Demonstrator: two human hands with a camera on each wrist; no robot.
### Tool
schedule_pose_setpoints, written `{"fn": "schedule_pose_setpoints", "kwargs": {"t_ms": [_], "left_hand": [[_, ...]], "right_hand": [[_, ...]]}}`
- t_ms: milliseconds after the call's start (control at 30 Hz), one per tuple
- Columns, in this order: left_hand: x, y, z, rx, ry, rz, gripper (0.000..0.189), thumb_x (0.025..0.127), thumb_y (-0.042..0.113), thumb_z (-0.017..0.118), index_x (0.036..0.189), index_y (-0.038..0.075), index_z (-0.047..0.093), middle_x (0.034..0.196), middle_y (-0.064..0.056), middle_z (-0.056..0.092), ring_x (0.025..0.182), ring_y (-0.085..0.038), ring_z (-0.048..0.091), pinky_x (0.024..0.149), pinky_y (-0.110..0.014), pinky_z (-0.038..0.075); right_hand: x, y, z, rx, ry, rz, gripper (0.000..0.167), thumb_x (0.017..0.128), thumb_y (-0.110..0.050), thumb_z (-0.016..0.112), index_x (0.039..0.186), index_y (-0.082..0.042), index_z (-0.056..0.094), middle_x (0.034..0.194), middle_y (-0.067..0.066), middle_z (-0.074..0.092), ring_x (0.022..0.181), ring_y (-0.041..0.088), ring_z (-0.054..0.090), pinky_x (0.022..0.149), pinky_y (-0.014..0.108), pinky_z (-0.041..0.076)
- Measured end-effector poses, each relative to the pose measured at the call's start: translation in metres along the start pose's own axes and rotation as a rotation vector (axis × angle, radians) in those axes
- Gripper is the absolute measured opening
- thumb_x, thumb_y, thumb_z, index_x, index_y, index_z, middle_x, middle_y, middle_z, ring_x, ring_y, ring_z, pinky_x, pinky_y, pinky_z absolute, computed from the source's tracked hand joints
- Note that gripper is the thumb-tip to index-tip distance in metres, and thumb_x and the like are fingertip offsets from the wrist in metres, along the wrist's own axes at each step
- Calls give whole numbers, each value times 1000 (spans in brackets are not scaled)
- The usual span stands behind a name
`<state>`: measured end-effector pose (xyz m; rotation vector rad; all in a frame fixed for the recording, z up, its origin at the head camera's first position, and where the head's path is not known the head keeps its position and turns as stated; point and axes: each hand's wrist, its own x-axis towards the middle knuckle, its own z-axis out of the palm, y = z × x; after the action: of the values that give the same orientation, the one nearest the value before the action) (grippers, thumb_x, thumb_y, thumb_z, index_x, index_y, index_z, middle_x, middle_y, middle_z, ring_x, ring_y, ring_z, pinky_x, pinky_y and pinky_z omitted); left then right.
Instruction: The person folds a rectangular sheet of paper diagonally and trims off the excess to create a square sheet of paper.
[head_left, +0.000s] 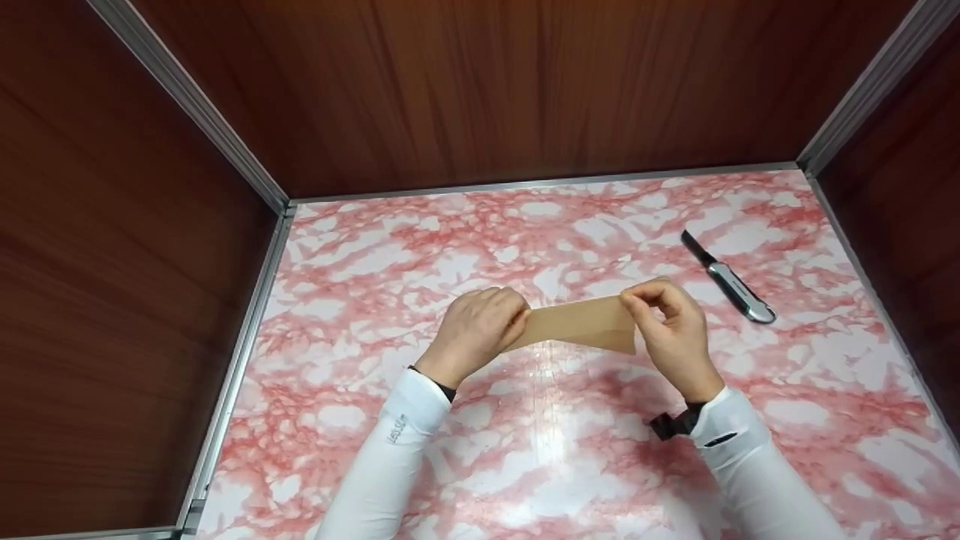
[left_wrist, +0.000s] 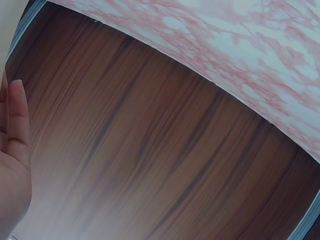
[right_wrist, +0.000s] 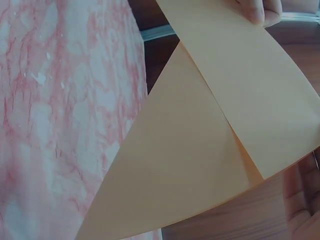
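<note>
While left hand [head_left: 476, 330] grips the left end of the paper [head_left: 581, 322], fingers curled over it, right hand [head_left: 671, 334] pinches its far right corner. Paper folded, layers overlapping, held above table [head_left: 337, 300]. Knife [head_left: 739, 291] lies farther right, blade out.

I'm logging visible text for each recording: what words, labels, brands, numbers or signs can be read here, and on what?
No text can be read with certainty.
Left sleeve: dark lettering near the cuff, too blurred to read.
Knife: a tiny marking on the handle, too small to read.
Right sleeve: a dark mark near the cuff; no letters can be made out.
Brown paper: no text visible.
</note>
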<state>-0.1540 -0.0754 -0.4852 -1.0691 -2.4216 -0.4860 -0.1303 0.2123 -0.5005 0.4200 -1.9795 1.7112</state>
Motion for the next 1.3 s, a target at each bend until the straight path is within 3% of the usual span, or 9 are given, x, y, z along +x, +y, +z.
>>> {"fn": "schedule_pose_setpoints", "kwargs": {"t_ms": [233,400,567,633,933,1100,1300], "left_hand": [[-7,-8,-4,-21,36,-54,17,105,26,60,98,12,65,88,4,68,81,-11,66,72,-30,54],[-8,-10,-7,-51,52,-44,17,105,26,60,97,12,64,87,4,68,79,-11,64,71,-29,53],[-7,-9,-10,-113,46,-23,16,105,25,60,99,11,66,90,4,69,83,-11,65,74,-27,54],[-8,-9,-10,-145,33,-25,16,105,25,60,100,12,67,93,4,70,86,-11,67,77,-26,54],[-16,-15,-10,-153,15,-111,19,106,27,58,98,13,67,88,3,69,75,-10,62,66,-29,52],[-18,-17,-10,-179,-4,-118,18,106,27,58,99,13,66,88,3,67,72,-9,59,63,-27,50],[-21,-21,-10,-154,30,-105,18,105,25,61,95,12,65,84,3,66,69,-10,57,61,-28,49]], "right_hand": [[-3,10,-6,90,-7,73,9,91,12,69,100,11,69,95,20,67,84,17,63,75,22,50],[-5,6,-10,183,-114,213,36,90,8,73,126,6,66,102,21,70,92,22,66,82,27,52],[-5,5,-12,77,-218,278,15,93,-3,75,108,-1,76,94,17,75,87,18,69,77,25,53],[-5,6,-12,55,-213,270,6,93,-4,75,97,-1,78,92,16,76,84,17,70,76,24,54],[-6,11,-15,102,-165,248,12,91,6,73,102,5,78,95,19,76,87,17,72,78,24,56],[-6,13,-16,115,-138,249,13,91,8,72,102,6,78,96,19,76,88,16,72,78,24,56],[-6,11,-19,107,-121,258,13,92,4,73,104,6,78,98,19,76,89,16,72,78,24,56]]}}
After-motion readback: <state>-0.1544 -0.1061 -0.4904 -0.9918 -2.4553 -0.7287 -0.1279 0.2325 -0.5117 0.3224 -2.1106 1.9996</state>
